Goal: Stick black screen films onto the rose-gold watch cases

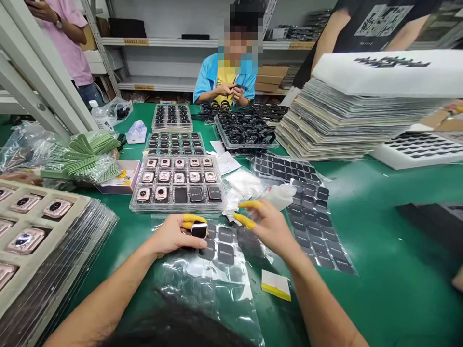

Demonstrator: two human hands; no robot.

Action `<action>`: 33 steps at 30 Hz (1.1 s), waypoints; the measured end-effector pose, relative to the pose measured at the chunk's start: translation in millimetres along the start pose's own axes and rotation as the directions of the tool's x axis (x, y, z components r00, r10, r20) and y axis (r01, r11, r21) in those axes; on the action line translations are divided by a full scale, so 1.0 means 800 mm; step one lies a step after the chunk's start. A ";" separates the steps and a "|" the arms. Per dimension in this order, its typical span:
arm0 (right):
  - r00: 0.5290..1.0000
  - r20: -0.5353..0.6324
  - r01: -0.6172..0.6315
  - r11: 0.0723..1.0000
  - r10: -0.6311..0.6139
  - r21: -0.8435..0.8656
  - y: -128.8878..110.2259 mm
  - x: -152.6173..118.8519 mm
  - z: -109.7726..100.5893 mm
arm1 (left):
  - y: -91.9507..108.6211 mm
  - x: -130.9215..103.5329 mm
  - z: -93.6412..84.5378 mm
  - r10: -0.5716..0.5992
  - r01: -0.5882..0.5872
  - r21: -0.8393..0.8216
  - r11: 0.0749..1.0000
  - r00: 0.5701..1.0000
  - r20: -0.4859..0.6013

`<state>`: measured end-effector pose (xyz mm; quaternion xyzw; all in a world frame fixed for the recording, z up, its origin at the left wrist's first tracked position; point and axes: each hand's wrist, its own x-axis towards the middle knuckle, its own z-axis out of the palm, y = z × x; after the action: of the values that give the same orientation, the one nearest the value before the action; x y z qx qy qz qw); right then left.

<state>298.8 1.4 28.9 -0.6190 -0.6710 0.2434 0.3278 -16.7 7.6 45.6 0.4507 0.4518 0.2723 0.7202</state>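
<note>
My left hand (177,237), with yellow finger cots, is closed around a small watch case (198,230) with a dark screen. Beneath it lies a clear plastic sheet with rows of dark square stickers (226,234). My right hand (269,226), also in yellow finger cots, is raised with thumb and forefinger apart. Its fingertips are at the edge of a crumpled white wipe (231,207); whether they touch it I cannot tell. Just behind this hand lies a translucent bottle (280,195). Beyond my hands, a clear tray (135,205) holds pink-gold watch cases and a few dark covered ones.
At left stands a stack of trays (97,231) with watch cases. Green straps (88,156) lie behind it. More sticker sheets (318,226), a yellow-edged pad (276,284) and a tall tray stack (343,120) are at right. A person in blue (208,79) sits opposite, near black straps (246,127).
</note>
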 end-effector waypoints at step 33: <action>0.915 -0.024 0.403 0.907 -0.403 0.118 -0.047 -0.029 0.064 | -0.043 0.004 0.037 0.268 -0.194 0.411 0.891 0.955 -0.130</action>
<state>236.0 -21.4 18.7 -0.4461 -0.7684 0.2106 0.4076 10.5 -17.2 19.0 0.6098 0.5045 0.3000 0.5326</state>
